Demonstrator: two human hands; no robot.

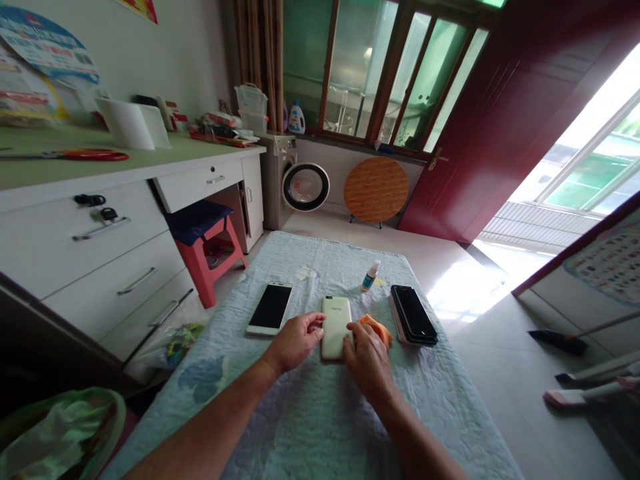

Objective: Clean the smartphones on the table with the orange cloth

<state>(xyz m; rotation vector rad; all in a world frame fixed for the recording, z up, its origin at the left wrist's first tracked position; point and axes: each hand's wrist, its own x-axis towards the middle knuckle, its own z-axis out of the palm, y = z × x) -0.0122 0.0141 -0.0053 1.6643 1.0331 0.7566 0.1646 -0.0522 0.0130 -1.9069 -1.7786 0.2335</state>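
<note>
A pale gold smartphone marked "honor" lies back side up on the quilted cloth, its camera at the top left. My left hand is closed, with thumb and fingertips at the phone's left edge. From the other side, my right hand has its curled fingers on the phone's right edge. An orange cloth is bunched just beyond my right hand, partly hidden by it. To the left lies a white phone with its dark screen up. Several stacked phones are on the right, a black one on top.
A small spray bottle stands behind the orange cloth. The light blue quilted cover spreads over the table. A red stool and a white desk are to the left; an open washing machine door is farther back.
</note>
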